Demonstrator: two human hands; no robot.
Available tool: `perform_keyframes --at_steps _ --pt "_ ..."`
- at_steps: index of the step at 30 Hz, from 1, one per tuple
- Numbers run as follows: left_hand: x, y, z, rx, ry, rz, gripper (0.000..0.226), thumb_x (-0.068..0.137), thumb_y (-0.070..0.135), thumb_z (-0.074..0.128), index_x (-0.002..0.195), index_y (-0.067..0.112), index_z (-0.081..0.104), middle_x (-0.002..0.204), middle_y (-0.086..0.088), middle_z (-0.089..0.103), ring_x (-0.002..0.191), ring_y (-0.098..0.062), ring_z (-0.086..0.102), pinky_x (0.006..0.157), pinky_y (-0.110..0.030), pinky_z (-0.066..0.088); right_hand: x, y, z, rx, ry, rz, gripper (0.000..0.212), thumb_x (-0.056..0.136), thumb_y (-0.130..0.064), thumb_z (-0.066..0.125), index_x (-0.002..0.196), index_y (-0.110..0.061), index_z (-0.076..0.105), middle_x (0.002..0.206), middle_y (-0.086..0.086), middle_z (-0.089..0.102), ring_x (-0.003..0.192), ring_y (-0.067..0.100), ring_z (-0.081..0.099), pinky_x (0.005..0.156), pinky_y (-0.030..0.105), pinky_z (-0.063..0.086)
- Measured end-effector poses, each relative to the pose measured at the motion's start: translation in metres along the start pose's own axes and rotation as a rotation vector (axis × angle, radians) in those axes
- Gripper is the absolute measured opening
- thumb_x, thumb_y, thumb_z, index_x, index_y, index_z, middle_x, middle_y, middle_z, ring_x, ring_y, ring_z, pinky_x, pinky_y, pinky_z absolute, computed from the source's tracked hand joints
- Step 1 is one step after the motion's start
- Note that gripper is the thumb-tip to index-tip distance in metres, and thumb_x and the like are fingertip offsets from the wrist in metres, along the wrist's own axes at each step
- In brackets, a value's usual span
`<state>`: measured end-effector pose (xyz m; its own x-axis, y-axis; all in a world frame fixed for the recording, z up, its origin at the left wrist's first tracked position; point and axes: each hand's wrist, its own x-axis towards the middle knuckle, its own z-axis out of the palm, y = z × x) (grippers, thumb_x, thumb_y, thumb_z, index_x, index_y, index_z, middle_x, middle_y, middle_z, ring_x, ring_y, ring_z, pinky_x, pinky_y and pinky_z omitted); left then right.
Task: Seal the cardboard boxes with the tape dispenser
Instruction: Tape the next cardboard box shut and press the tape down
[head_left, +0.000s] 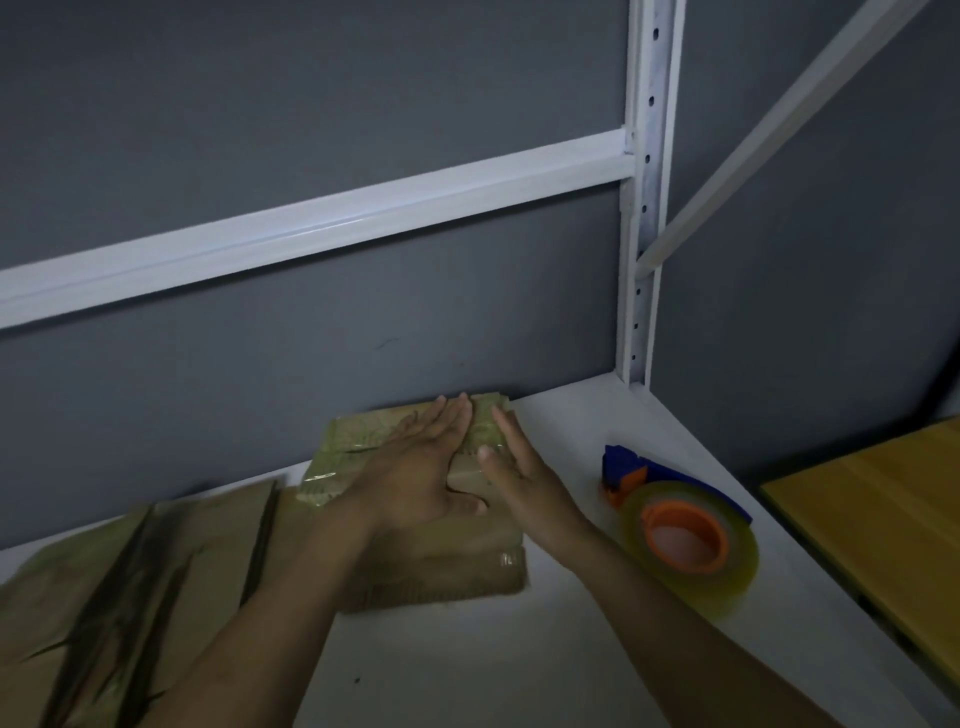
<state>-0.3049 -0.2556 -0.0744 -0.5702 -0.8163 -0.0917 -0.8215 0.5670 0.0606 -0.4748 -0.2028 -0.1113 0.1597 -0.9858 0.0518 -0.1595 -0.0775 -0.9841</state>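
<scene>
Both hands lie flat and empty on the small cardboard box (353, 457). The left hand (415, 470) presses palm-down across the middle of the box top, its fingers straight and together and reaching toward the far edge. The right hand (522, 470) sits just beside it on the right part of the top, turned more on its edge, with its fingers straight and its thumb lifted. Neither hand grips anything.

The tape dispenser (680, 530) lies on its side to the right of the box, near the right forearm but apart from it. It has a blue and orange body and carries a fat roll of clear yellowish tape (727, 577) on an orange hub. To the left of the box, touching or nearly touching its corner, is a pile of flattened cardboard (130, 597), blurred and creased, with glossy tape on some of it.

The box is closed, and shiny tape wraps much of its top and sides. What it holds cannot be seen.

Everything rests on a white shelf (441, 665) set against a dark grey wall (311, 338). A white perforated upright (647, 208), a crossbar (311, 223) and a slanting brace (779, 130) frame the rack. At the far right lies a yellow wooden board (883, 519). The light is dim.
</scene>
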Motion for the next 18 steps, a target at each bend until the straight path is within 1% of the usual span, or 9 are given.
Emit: perform_keyframes --at_steps 3,5,7,9,10,12,14,16,18 --pt "-0.016 -0.027 -0.011 -0.056 -0.033 -0.048 0.116 0.051 0.103 0.02 0.143 0.04 -0.015 0.153 0.017 -0.019 0.142 -0.003 -0.016 0.115 -0.025 -0.012 0.002 0.005 -0.011 -0.043 0.014 -0.003 0.047 0.098 -0.046 0.041 0.143 -0.046 0.028 0.145 -0.019 0.035 0.126 -0.002 0.036 0.102 0.018 0.03" --pt "-0.028 -0.056 -0.014 -0.131 0.028 -0.205 0.109 0.051 0.103 0.012 0.145 0.048 0.0 0.158 0.014 -0.005 0.147 -0.011 -0.01 0.119 -0.034 -0.007 0.007 0.007 -0.02 -0.069 0.012 -0.025 0.041 0.098 -0.043 0.045 0.138 -0.044 0.039 0.144 -0.014 0.043 0.125 0.004 0.044 0.102 0.02 0.036" --pt "-0.037 -0.079 -0.011 -0.22 0.094 -0.349 0.098 0.064 0.095 0.014 0.149 0.046 0.02 0.159 0.011 0.012 0.149 -0.017 0.003 0.121 -0.043 0.004 0.013 0.006 -0.026 -0.196 0.053 -0.057 0.035 0.097 -0.042 0.049 0.132 -0.037 0.051 0.139 -0.006 0.051 0.122 0.011 0.051 0.101 0.026 0.042" --pt "-0.043 -0.086 -0.004 -0.446 0.2 -0.401 0.092 0.074 0.089 0.027 0.146 0.034 0.04 0.152 0.007 0.038 0.143 -0.013 0.03 0.117 -0.034 0.021 0.014 0.001 -0.024 -0.578 0.189 -0.215 0.039 0.091 -0.049 0.049 0.121 -0.029 0.064 0.133 -0.002 0.053 0.119 0.02 0.05 0.097 0.033 0.042" --pt "-0.045 -0.082 -0.002 -0.558 0.261 -0.423 0.08 0.082 0.078 0.04 0.143 0.026 0.047 0.145 0.006 0.048 0.136 -0.011 0.04 0.111 -0.026 0.027 0.013 -0.002 -0.02 -0.753 0.242 -0.341 0.043 0.085 -0.055 0.05 0.112 -0.027 0.069 0.128 0.0 0.056 0.114 0.023 0.05 0.093 0.035 0.042" --pt "-0.05 -0.068 0.003 -0.68 0.387 -0.482 0.054 0.093 0.049 0.056 0.138 0.019 0.053 0.131 0.004 0.055 0.124 -0.012 0.049 0.102 -0.021 0.031 0.012 -0.006 -0.008 -0.953 0.26 -0.54 0.044 0.078 -0.063 0.049 0.097 -0.03 0.073 0.113 -0.004 0.062 0.105 0.02 0.049 0.084 0.034 0.04" --pt "-0.055 -0.054 0.008 -0.751 0.498 -0.503 0.044 0.093 0.037 0.06 0.134 0.021 0.057 0.125 0.002 0.055 0.118 -0.01 0.051 0.099 -0.017 0.031 0.017 -0.008 -0.003 -0.993 0.237 -0.595 0.041 0.075 -0.062 0.048 0.09 -0.033 0.073 0.1 -0.009 0.064 0.099 0.016 0.045 0.08 0.033 0.039" --pt "-0.065 -0.04 0.013 -0.779 0.551 -0.486 0.041 0.092 0.041 0.06 0.129 0.025 0.06 0.125 0.005 0.055 0.121 -0.007 0.05 0.098 -0.008 0.027 0.028 -0.01 -0.007 -1.006 0.24 -0.552 0.041 0.076 -0.057 0.046 0.088 -0.03 0.075 0.095 -0.007 0.068 0.097 0.02 0.051 0.079 0.037 0.045" --pt "-0.075 -0.031 0.017 -0.732 0.536 -0.407 0.054 0.085 0.059 0.061 0.129 0.027 0.06 0.134 0.01 0.05 0.129 -0.003 0.043 0.102 -0.002 0.023 0.04 -0.013 -0.016 -1.001 0.205 -0.48 0.045 0.081 -0.049 0.046 0.097 -0.02 0.076 0.102 0.003 0.072 0.096 0.032 0.062 0.082 0.045 0.05"
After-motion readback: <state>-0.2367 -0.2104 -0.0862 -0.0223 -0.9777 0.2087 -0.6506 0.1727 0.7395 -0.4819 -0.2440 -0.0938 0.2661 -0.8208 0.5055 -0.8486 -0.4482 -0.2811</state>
